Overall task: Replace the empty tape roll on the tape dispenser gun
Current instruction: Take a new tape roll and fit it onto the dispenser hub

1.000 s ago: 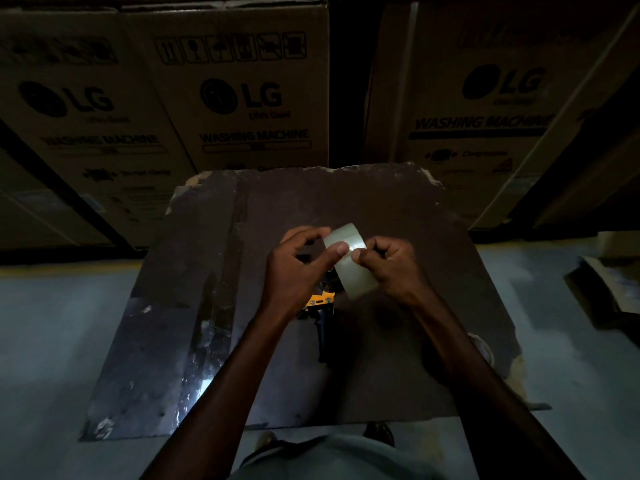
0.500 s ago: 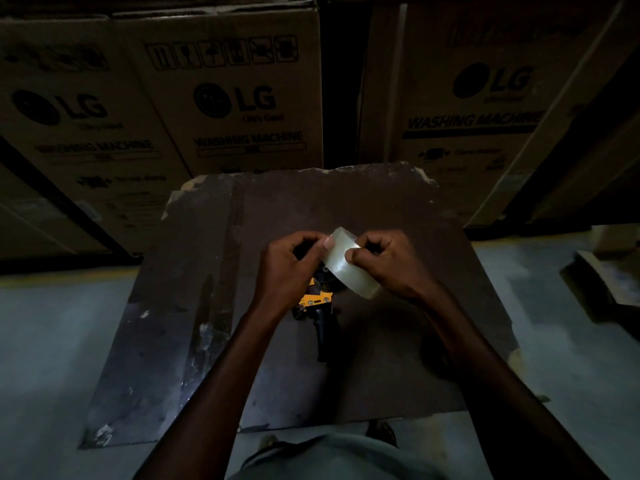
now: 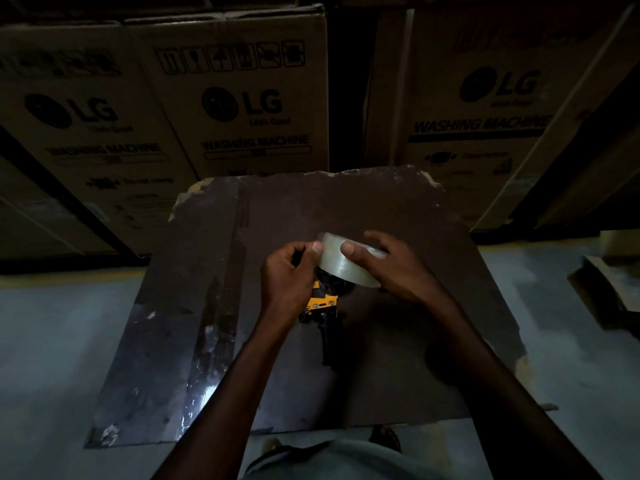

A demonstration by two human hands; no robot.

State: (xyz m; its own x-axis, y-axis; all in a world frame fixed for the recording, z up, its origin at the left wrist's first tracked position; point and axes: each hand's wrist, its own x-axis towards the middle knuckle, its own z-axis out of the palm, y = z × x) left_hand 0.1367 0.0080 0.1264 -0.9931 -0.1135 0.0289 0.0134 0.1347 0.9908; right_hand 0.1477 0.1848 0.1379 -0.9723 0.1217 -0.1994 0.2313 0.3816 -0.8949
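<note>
A pale, translucent tape roll (image 3: pixel 341 263) is held above the dark board (image 3: pixel 398 216), tilted with its broad band facing me. My right hand (image 3: pixel 391 268) wraps over the roll's right side, thumb on the band. My left hand (image 3: pixel 289 277) pinches the roll's left edge with thumb and fingers. Directly under the roll lies the tape dispenser gun (image 3: pixel 323 313), yellow at its body with a black handle pointing toward me; its front part is hidden behind the roll and my hands.
Large LG washing-machine cartons (image 3: pixel 242 109) stand close behind the board. Grey floor (image 3: pixel 59 341) surrounds it. Folded cardboard (image 3: pixel 609 289) lies at the right. My foot in a sandal (image 3: pixel 386 438) shows below the board's near edge.
The roll has turned and tilted flatter between my hands. My right hand has opened its fingers over the roll's top and right side. The gun has not moved.
</note>
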